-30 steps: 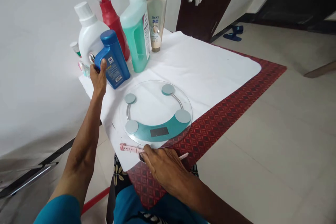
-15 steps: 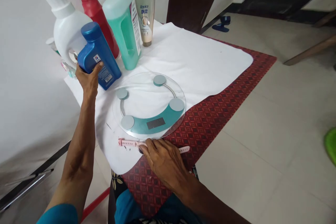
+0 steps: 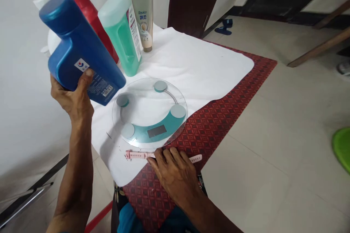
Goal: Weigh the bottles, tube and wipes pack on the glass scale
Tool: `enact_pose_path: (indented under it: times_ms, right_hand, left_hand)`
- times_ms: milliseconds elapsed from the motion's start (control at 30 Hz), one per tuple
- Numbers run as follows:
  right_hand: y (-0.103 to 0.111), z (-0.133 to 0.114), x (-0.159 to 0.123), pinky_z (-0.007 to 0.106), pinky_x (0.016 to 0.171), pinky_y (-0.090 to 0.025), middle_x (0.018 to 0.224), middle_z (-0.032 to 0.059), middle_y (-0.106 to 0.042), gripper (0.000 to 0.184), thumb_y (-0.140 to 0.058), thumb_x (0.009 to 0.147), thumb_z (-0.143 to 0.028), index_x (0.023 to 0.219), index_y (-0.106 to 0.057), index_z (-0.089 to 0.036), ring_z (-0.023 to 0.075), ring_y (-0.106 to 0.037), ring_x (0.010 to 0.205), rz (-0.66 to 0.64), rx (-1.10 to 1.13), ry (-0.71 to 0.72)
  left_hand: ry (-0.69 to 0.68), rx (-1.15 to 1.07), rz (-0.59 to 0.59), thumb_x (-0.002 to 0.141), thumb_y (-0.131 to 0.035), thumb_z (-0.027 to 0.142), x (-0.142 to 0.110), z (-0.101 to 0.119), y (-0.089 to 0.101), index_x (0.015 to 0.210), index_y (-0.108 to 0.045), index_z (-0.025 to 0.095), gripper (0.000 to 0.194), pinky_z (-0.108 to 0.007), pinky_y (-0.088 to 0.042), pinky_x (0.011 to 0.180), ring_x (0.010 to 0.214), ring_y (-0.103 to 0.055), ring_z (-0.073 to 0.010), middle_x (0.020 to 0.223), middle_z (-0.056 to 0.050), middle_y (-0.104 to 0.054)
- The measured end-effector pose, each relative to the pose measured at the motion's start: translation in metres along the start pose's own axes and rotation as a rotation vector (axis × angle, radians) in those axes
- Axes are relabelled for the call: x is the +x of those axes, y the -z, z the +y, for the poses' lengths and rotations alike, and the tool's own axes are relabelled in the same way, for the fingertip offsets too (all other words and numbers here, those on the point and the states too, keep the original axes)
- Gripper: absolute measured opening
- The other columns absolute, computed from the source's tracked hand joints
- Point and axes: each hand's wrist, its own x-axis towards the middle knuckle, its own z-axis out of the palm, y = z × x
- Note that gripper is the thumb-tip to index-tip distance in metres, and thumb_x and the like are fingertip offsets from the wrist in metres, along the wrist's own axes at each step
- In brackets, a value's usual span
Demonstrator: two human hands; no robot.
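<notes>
My left hand grips a blue plastic bottle by its lower side, thumb across the labelled face. The bottle is tilted, its cap toward the upper left, and is held up left of the scale. My right hand is curled over a pink-strapped watch at the table's near edge; the strap's two ends stick out on either side, while its middle is hidden under my fingers. Just beyond that hand lies a round glass bathroom scale with a teal band and a dark display.
Behind the scale stand a green liquid bottle, a red bottle and a Rejoice tube. A white bottle is partly hidden by the blue one. White cloth covers part of the red patterned table cover.
My left hand has lifted the blue bottle up and toward me, leftward from beside the other bottles. My right hand stays on the watch. The view has shifted slightly.
</notes>
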Motion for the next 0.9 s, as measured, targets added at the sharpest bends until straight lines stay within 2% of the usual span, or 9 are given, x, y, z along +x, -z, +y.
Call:
enact_pose_path:
  times_ms: [100, 267, 367, 467, 567, 667, 733, 833, 900]
  right_hand:
    - [0.001, -0.002, 0.000, 0.039, 0.076, -0.043, 0.083, 0.0080, -0.072, 0.028, -0.060, 0.112, -0.037, 0.099, -0.072, -0.015, 0.0239, -0.064, 0.084, -0.024, -0.003, 0.011]
    - [0.005, -0.005, -0.010, 0.040, 0.077, -0.048, 0.096, 0.0118, -0.073, 0.029, -0.060, 0.111, -0.033, 0.122, -0.071, -0.008, 0.0256, -0.064, 0.088, -0.039, 0.026, -0.003]
    - [0.003, -0.006, -0.016, 0.040, 0.080, -0.051, 0.104, 0.0120, -0.075, 0.027, -0.059, 0.110, -0.026, 0.128, -0.069, -0.008, 0.0251, -0.064, 0.092, -0.011, 0.047, -0.021]
    - [0.001, -0.008, -0.019, 0.045, 0.084, -0.051, 0.101, 0.0096, -0.074, 0.015, -0.062, 0.109, -0.028, 0.111, -0.071, -0.016, 0.0270, -0.064, 0.093, -0.028, 0.051, -0.036]
    - [0.003, -0.001, -0.015, 0.046, 0.086, -0.051, 0.105, 0.0112, -0.075, 0.018, -0.062, 0.110, -0.033, 0.109, -0.073, -0.018, 0.0273, -0.065, 0.094, -0.046, 0.107, -0.024]
    - [0.011, 0.031, -0.003, 0.044, 0.079, -0.048, 0.098, 0.0097, -0.074, 0.022, -0.057, 0.112, -0.029, 0.110, -0.076, -0.019, 0.0261, -0.063, 0.091, 0.008, 0.124, 0.029]
    - [0.015, 0.064, 0.007, 0.041, 0.076, -0.044, 0.091, 0.0078, -0.072, 0.024, -0.054, 0.112, -0.020, 0.108, -0.077, -0.020, 0.0241, -0.060, 0.087, 0.096, 0.053, 0.026]
    - [0.016, 0.114, 0.021, 0.040, 0.080, -0.042, 0.105, 0.0117, -0.074, 0.023, -0.056, 0.109, -0.014, 0.114, -0.078, -0.017, 0.0256, -0.057, 0.096, 0.040, -0.086, -0.011]
    - [0.011, 0.135, 0.026, 0.040, 0.080, -0.040, 0.105, 0.0115, -0.073, 0.023, -0.055, 0.108, -0.011, 0.109, -0.078, -0.015, 0.0256, -0.054, 0.096, 0.003, -0.140, 0.055]
  left_hand:
    - [0.078, -0.021, -0.054, 0.067, -0.101, 0.053, -0.032, 0.024, -0.006, 0.103, -0.070, 0.027, 0.054, -0.053, -0.064, 0.092, 0.103, -0.076, -0.0290, 0.104, -0.002, -0.075]
    - [0.178, 0.055, -0.207, 0.074, -0.095, 0.058, -0.080, 0.033, -0.024, 0.114, -0.071, 0.024, 0.057, -0.043, -0.066, 0.087, 0.096, -0.075, -0.0244, 0.106, -0.003, -0.075]
    - [0.171, 0.056, -0.232, 0.073, -0.097, 0.056, -0.090, 0.035, -0.029, 0.115, -0.071, 0.024, 0.060, -0.042, -0.065, 0.086, 0.096, -0.074, -0.0246, 0.105, -0.004, -0.074]
    - [0.170, 0.042, -0.230, 0.070, -0.098, 0.055, -0.093, 0.038, -0.031, 0.115, -0.071, 0.023, 0.061, -0.042, -0.065, 0.086, 0.094, -0.073, -0.0241, 0.104, -0.004, -0.074]
    - [0.156, 0.073, -0.238, 0.074, -0.096, 0.054, -0.095, 0.037, -0.032, 0.115, -0.071, 0.024, 0.057, -0.043, -0.066, 0.087, 0.095, -0.073, -0.0247, 0.106, -0.004, -0.074]
    - [0.133, 0.119, -0.263, 0.078, -0.093, 0.054, -0.095, 0.037, -0.031, 0.122, -0.068, 0.028, 0.056, -0.045, -0.066, 0.089, 0.099, -0.074, -0.0268, 0.111, -0.005, -0.073]
    - [0.077, 0.153, -0.263, 0.077, -0.093, 0.055, -0.097, 0.040, -0.026, 0.131, -0.063, 0.031, 0.066, -0.048, -0.065, 0.097, 0.113, -0.073, -0.0300, 0.124, -0.008, -0.070]
    - [-0.077, 0.218, -0.189, 0.073, -0.095, 0.060, -0.104, 0.049, -0.011, 0.143, -0.054, 0.034, 0.085, -0.053, -0.057, 0.113, 0.137, -0.063, -0.0337, 0.145, -0.011, -0.061]
    - [-0.164, 0.294, -0.120, 0.071, -0.096, 0.062, -0.115, 0.055, 0.005, 0.142, -0.053, 0.033, 0.087, -0.057, -0.055, 0.115, 0.136, -0.061, -0.0355, 0.144, -0.012, -0.058]
